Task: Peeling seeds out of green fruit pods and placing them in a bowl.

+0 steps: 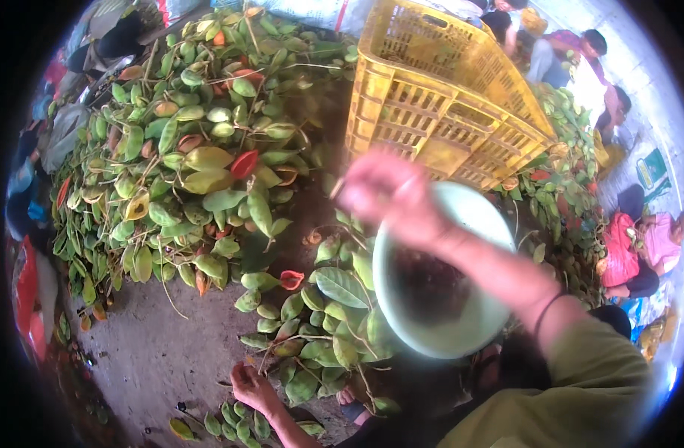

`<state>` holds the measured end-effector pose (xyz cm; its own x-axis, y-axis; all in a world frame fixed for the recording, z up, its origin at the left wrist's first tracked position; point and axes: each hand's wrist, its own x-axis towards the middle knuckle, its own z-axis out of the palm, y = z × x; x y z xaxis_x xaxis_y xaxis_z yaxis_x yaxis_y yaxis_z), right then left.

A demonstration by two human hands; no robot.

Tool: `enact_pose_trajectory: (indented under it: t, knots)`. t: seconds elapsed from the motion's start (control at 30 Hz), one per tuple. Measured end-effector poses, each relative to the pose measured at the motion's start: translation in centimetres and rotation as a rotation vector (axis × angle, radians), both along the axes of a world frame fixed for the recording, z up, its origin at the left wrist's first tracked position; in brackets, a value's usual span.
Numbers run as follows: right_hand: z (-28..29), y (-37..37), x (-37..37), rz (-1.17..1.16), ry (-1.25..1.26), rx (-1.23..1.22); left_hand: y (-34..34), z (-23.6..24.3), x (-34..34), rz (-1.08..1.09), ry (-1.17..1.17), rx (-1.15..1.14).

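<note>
My right hand (383,187) is smeared by motion, its fingers looking curled together, with a small dark bit at the fingertips. It is raised past the far left rim of a pale green basin (493,213), and my forearm crosses over the opening. Dark reddish contents (424,287) lie inside, partly hidden by the arm. Low in the view, my left hand (254,388) is closed beside a small heap of green pods (330,351); what its fingers hold, if anything, cannot be made out. An opened red pod (291,280) rests on that heap.
A large mound of green pods (200,157) with stems and a few red ones fills the far left. Beyond the basin stands a yellow slatted crate (424,112). More pods (566,187) lie right of it. Several people sit at the edges, one in pink (659,243) at right.
</note>
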<state>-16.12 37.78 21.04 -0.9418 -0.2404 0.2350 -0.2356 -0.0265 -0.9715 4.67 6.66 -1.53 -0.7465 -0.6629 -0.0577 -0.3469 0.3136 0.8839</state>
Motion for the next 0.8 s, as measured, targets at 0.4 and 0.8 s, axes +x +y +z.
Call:
enact_pose_trajectory:
  t: [0.4, 0.8]
  knots:
    - [4.8, 9.1, -6.3, -0.272, 0.555, 0.763, 0.1, -0.7, -4.0, -0.018, 0.244, 0.045]
    - [-17.9, -1.7, -11.5, 0.004, 0.073, 1.492, -3.5, -1.8, -13.0, -0.04, 0.292, 0.043]
